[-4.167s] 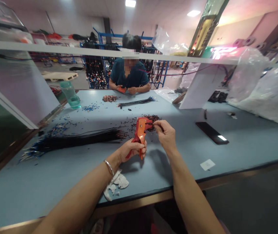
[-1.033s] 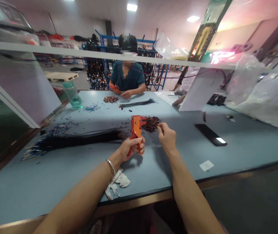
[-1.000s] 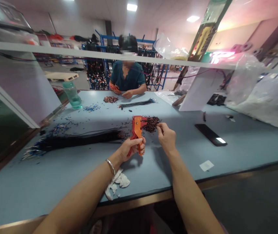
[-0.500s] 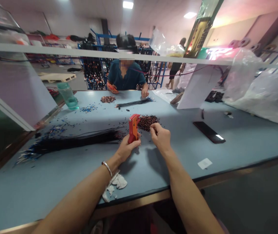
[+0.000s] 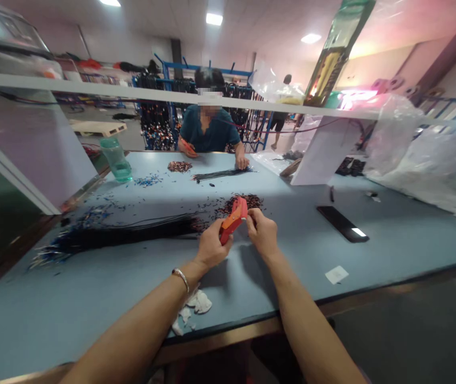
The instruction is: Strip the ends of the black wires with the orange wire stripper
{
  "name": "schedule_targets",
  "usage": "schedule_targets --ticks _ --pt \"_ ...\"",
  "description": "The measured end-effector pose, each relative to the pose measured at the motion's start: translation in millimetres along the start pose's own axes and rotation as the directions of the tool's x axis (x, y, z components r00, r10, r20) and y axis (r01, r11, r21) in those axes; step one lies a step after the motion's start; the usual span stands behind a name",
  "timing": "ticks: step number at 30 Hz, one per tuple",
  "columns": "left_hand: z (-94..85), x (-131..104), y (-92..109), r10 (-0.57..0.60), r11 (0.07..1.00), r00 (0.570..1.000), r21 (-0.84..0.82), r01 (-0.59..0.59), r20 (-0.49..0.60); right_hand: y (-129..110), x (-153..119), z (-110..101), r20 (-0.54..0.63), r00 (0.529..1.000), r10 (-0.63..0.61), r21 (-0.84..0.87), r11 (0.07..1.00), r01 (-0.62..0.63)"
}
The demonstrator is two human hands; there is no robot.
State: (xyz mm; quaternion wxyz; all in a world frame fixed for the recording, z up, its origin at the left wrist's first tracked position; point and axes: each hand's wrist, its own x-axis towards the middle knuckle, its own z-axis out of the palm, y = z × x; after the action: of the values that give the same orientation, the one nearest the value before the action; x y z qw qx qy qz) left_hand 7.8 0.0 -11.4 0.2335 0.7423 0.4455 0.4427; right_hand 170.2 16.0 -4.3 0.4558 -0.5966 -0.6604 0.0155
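My left hand (image 5: 212, 246) is wrapped round the handles of a red and orange wire stripper (image 5: 234, 220), its head tilted up and to the right. Close beside that head, my right hand (image 5: 263, 232) is closed in a pinch; whatever is between its fingertips is too small to make out. Behind the tool lies a heap of short brown and black clippings (image 5: 255, 200), partly hidden by it. Left of my hands a long bundle of black wires (image 5: 132, 233) with blue ends stretches across the blue-grey table (image 5: 124, 288).
Opposite, a co-worker (image 5: 207, 130) handles a smaller wire bundle (image 5: 220, 174) near another clippings heap (image 5: 180, 166). A green bottle (image 5: 118, 161) stands far left. On the right lie a phone (image 5: 342, 224) and paper slip (image 5: 336, 274). Crumpled tissue (image 5: 200, 302) lies by the front edge.
The wire stripper has tipped from upright to the right, its head now beside my right fingertips. My left hand has turned with it; my right hand stays pinched in nearly the same place.
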Motion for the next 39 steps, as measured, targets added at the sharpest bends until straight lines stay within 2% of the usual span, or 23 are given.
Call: schedule_targets --ticks 2,4,8,10,12,17,27,39 --pt "1.6 -0.4 -1.9 0.046 0.997 0.999 0.068 -0.045 -0.014 -2.6 0.8 -1.7 0.002 0.999 0.045 0.110 0.993 -0.045" --pt "2.7 -0.8 -2.7 0.075 0.988 0.997 0.138 -0.073 -0.012 -5.4 1.7 -4.0 0.034 0.995 0.094 0.296 0.950 -0.100" --pt "2.9 -1.2 -0.4 0.107 0.943 0.994 0.316 -0.107 0.019 -8.2 2.4 -6.7 0.188 0.971 0.150 0.650 0.722 -0.237" --pt "2.9 -1.2 0.7 0.104 0.914 0.994 0.391 -0.108 0.029 -7.4 2.1 -6.2 0.240 0.960 0.146 0.724 0.631 -0.277" --pt "3.1 -1.1 0.9 0.097 0.895 0.994 0.435 -0.105 0.041 -5.4 1.6 -4.7 0.272 0.953 0.131 0.746 0.598 -0.295" --pt "3.8 -0.8 -0.4 0.089 0.886 0.995 0.453 -0.097 0.041 0.9 1.1 -2.6 0.357 0.927 0.109 0.728 0.590 -0.350" --pt "4.4 -1.2 -2.4 0.079 0.891 0.997 0.447 -0.081 0.024 4.7 3.0 -4.7 0.422 0.903 0.083 0.679 0.631 -0.375" --pt "3.5 -0.9 -1.5 0.071 0.893 0.997 0.443 -0.078 0.032 4.0 4.8 -11.4 0.406 0.913 0.032 0.668 0.672 -0.320"
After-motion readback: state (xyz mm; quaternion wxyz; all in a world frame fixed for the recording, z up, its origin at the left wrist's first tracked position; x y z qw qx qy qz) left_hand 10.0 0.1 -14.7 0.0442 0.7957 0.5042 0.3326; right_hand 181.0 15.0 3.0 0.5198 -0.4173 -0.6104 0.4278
